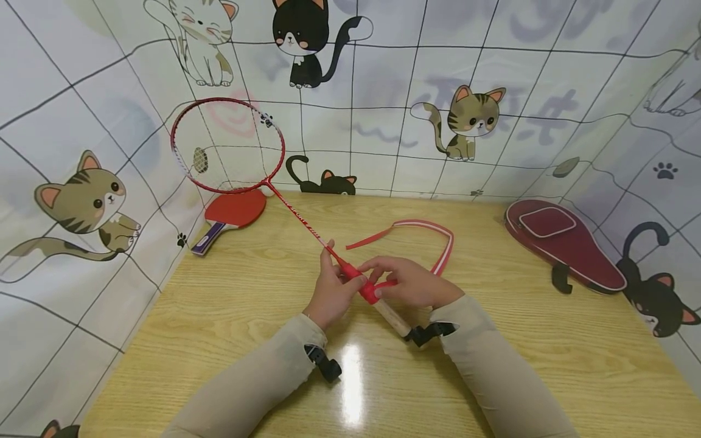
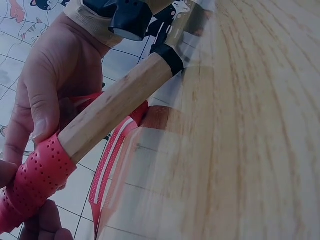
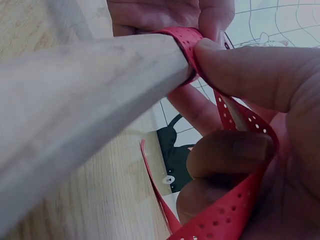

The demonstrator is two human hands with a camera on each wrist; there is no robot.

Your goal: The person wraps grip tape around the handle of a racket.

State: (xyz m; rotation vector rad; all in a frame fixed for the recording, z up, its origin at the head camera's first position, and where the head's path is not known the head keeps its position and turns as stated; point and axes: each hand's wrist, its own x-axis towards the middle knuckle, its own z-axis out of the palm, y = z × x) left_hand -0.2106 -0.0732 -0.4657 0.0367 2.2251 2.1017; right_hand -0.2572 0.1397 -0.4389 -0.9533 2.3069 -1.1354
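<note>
A red badminton racket (image 1: pixel 298 219) slants across the head view, its strung head up at the left. My left hand (image 1: pixel 333 293) grips it around the upper handle, where red perforated grip tape (image 2: pixel 42 172) is wound in overlapping turns. Below the wrap the handle is bare wood (image 1: pixel 391 317) with a black end. My right hand (image 1: pixel 413 283) pinches the tape against the lower edge of the wrap, thumb (image 3: pixel 250 75) on it. From those fingers the loose tape tail (image 1: pixel 421 223), showing a white-striped side, curves back over the table.
A red table tennis paddle (image 1: pixel 238 210) lies at the back left, partly behind the racket head. At the right is a dark red paddle-shaped case (image 1: pixel 561 243). Cat-printed cloth (image 1: pixel 383 109) encloses the wooden table (image 1: pixel 263 280) at the back and sides. Black straps hang from both sleeves.
</note>
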